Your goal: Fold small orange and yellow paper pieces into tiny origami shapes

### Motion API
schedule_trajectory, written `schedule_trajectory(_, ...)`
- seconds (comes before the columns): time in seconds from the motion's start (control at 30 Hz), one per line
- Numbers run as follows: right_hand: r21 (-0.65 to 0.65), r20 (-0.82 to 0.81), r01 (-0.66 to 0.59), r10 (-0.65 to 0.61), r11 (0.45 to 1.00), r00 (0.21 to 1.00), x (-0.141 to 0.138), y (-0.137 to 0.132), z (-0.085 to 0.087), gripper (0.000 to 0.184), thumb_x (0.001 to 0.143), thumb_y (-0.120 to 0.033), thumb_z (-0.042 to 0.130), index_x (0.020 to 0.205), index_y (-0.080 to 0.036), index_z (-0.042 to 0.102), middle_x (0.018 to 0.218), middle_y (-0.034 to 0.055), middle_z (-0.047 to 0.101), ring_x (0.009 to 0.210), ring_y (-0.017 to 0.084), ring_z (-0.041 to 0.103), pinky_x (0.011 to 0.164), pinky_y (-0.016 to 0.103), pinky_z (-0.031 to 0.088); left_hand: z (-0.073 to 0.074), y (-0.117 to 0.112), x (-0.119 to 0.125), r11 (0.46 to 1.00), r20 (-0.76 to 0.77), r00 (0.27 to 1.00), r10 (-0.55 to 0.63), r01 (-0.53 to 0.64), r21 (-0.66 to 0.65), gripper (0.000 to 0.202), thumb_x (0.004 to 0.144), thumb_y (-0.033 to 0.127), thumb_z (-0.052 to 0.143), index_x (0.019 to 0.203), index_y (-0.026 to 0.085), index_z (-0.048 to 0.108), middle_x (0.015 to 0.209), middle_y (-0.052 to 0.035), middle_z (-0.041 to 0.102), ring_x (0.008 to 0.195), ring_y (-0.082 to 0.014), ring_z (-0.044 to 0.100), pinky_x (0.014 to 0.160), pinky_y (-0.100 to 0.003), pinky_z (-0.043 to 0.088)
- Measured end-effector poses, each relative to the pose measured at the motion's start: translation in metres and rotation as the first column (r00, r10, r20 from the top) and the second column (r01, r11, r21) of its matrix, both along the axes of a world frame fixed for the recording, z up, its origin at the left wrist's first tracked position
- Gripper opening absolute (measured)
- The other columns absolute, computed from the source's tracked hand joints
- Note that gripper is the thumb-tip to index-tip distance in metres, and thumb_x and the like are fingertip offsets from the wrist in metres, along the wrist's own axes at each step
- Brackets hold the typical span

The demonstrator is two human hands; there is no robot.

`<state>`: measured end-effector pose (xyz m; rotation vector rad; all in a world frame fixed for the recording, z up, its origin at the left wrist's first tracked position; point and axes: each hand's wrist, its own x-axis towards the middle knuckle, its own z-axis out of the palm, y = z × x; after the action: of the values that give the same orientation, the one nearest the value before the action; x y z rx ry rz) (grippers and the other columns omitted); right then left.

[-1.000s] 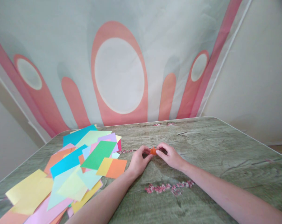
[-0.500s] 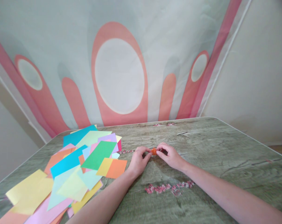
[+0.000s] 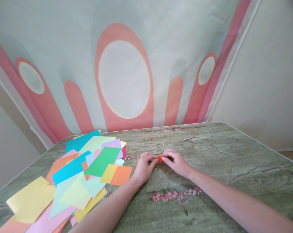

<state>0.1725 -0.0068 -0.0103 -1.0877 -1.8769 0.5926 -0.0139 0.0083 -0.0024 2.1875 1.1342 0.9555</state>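
A tiny folded piece of orange paper (image 3: pixel 159 158) sits between my two hands, just above the grey wood-grain table (image 3: pixel 221 155). My left hand (image 3: pixel 144 167) pinches its left side with thumb and fingers closed. From the other side my right hand (image 3: pixel 176 161) pinches it the same way. Both forearms reach in from the bottom of the view. How the paper is folded is too small to make out.
A loose heap of coloured paper sheets (image 3: pixel 73 174) covers the left part of the table; an orange sheet (image 3: pixel 121 175) lies closest to my left hand. A pink flower print (image 3: pixel 175 195) marks the tabletop near me. A patterned cloth (image 3: pixel 124 74) hangs behind.
My fingertips have drawn closer together on the orange piece, which now shows less than a second ago. The arms and paper heap have not shifted.
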Motion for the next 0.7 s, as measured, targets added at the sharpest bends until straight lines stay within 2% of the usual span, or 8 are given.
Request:
schedule_trajectory(0.27, 0.007, 0.112, -0.014, 0.013, 1.0, 0.994, -0.0029, 0.0, -0.0063, 0.007, 0.076, -0.024, 0.06, 0.074, -0.018, 0.063, 0.088, 0.0046, 0.055, 0.081, 0.016, 0.054, 0.072, 0.029, 0.044, -0.0021, -0.001, 0.0014, 1.0, -0.045, 0.999, -0.012, 0.011, -0.007, 0.013, 0.078, 0.024, 0.055, 0.08, 0.022, 0.067, 0.088, -0.0037, 0.059, 0.092, -0.0186, 0.051, 0.086, -0.033, 0.038)
schedule_trajectory(0.5, 0.021, 0.16, -0.022, 0.019, 1.0, 0.987, -0.0046, 0.0, -0.0069, 0.006, 0.078, -0.02, 0.058, 0.074, -0.018, 0.061, 0.09, 0.0046, 0.054, 0.083, 0.016, 0.052, 0.075, 0.031, 0.043, -0.0058, -0.0004, 0.002, 0.999, -0.126, 0.992, -0.013, 0.02, 0.05, 0.009, 0.073, 0.02, 0.058, 0.076, 0.022, 0.066, 0.089, -0.0037, 0.058, 0.093, -0.02, 0.049, 0.085, -0.034, 0.037)
schedule_trajectory(0.7, 0.079, 0.235, 0.001, -0.02, 0.997, 0.972, -0.0058, 0.0001, -0.0066, 0.008, 0.078, -0.019, 0.058, 0.07, -0.018, 0.058, 0.086, 0.0046, 0.054, 0.082, 0.017, 0.051, 0.075, 0.033, 0.042, -0.0058, -0.0005, 0.0036, 0.999, -0.139, 0.99, -0.009, 0.015, 0.04, 0.008, 0.073, 0.019, 0.058, 0.075, 0.021, 0.066, 0.09, -0.0039, 0.059, 0.093, -0.0204, 0.049, 0.085, -0.036, 0.037)
